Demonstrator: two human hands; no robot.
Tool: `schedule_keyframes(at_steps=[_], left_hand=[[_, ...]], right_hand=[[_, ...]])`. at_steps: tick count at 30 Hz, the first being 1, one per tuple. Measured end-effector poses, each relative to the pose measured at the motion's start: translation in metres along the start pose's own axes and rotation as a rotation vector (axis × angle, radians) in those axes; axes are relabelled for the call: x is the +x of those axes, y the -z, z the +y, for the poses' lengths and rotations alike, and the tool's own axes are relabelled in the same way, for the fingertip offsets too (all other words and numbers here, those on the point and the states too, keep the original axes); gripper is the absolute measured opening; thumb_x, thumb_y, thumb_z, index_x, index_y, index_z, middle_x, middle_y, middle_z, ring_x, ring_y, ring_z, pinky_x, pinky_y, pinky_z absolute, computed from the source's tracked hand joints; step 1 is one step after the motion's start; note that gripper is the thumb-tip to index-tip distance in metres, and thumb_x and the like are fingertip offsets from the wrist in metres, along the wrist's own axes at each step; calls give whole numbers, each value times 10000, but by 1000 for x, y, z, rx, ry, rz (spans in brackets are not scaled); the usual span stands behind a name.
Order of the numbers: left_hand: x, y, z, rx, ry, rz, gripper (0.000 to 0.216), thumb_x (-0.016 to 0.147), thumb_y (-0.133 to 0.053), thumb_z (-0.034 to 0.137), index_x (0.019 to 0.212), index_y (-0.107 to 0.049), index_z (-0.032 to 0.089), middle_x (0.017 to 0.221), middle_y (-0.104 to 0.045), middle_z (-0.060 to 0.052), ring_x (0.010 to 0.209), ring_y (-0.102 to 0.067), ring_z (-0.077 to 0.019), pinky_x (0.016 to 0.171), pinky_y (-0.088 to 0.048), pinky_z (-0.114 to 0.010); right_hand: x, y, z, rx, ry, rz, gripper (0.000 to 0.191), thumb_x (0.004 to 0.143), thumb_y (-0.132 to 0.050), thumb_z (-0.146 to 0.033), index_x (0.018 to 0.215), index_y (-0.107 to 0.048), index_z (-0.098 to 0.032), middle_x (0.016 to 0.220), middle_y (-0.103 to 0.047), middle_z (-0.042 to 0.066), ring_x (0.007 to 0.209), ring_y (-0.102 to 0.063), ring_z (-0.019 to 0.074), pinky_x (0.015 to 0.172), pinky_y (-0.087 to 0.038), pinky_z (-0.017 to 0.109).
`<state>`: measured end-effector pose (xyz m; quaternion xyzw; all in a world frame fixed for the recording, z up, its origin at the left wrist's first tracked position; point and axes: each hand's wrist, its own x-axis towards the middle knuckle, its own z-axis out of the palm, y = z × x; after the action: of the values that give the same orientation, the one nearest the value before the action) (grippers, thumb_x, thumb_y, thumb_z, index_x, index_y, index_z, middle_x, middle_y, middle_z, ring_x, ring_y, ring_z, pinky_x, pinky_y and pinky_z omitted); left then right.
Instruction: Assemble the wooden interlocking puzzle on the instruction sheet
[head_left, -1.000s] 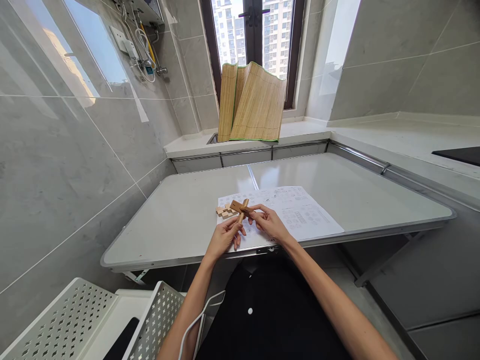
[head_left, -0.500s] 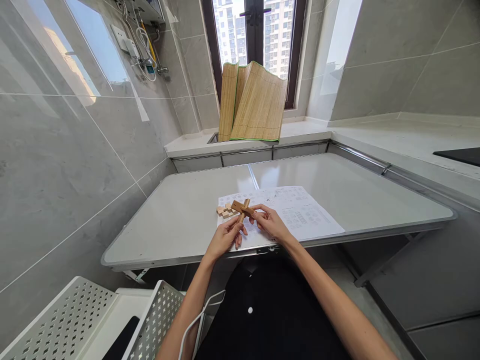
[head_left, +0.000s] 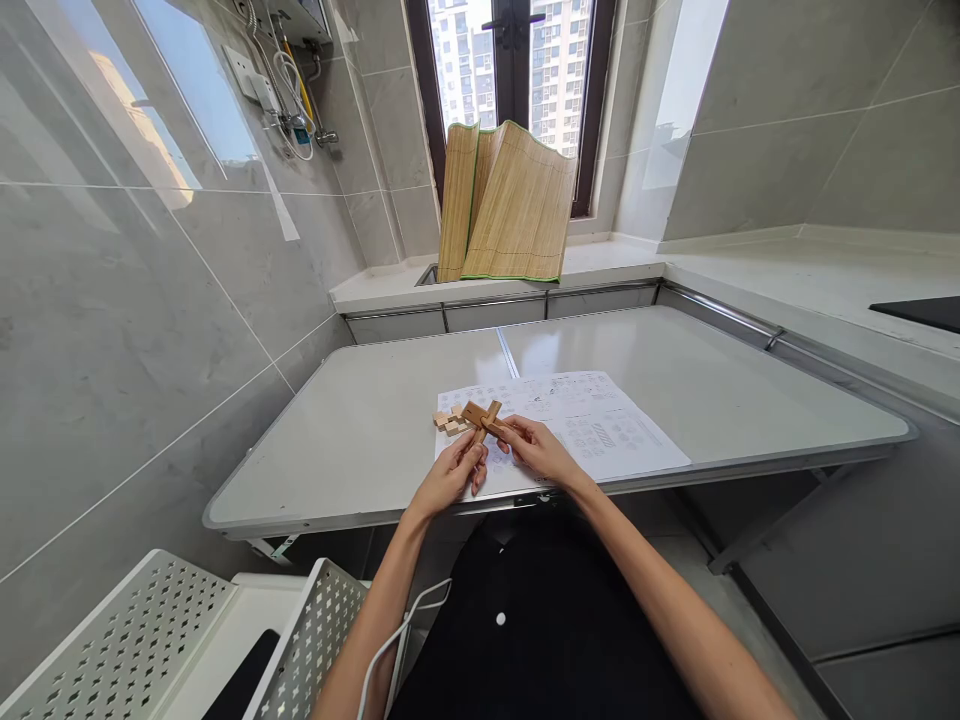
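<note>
A: Hands?
B: Left hand (head_left: 448, 474) and right hand (head_left: 538, 450) close together, both pinched on the crossed wooden puzzle pieces (head_left: 481, 417), held just above the instruction sheet (head_left: 600, 430).

A: How do they handle?
B: Judging by looks: light, stiff, smooth wood, small. Could slip apart at the joint, so grip the bar ends, fingertips either side of the crossing.

A: Around them?
B: Loose wooden blocks (head_left: 448, 421) just beyond the left fingers, on the sheet's corner. White table (head_left: 360, 440) under everything. Farther ahead, bamboo mat (head_left: 504, 205) upright on the sill. Perforated white rack (head_left: 150, 640) below-left of the left arm.
</note>
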<state>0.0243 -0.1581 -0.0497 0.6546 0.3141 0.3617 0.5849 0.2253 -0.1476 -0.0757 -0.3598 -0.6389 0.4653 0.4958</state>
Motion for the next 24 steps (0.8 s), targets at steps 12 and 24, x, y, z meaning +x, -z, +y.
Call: schedule_keyframes(at_steps=[12, 24], left_hand=[[1, 0, -1, 7, -15, -10, 512, 953, -610, 568, 1236, -566, 143, 841, -497, 16, 528, -480, -44, 479, -454, -195], [8, 3, -14, 1, 14, 141, 608, 878, -642, 657, 1182, -552, 139, 804, -602, 14, 446, -512, -58, 425, -450, -212]], right_hand=[[-4, -1, -8, -24, 7, -33, 446, 946, -567, -632, 993, -651, -196, 721, -583, -29, 558, -399, 115, 571, -320, 258], [1, 0, 0, 275, -121, -25, 450, 891, -648, -636, 922, -613, -188, 750, -632, -14, 469, -392, 70, 485, -283, 245]])
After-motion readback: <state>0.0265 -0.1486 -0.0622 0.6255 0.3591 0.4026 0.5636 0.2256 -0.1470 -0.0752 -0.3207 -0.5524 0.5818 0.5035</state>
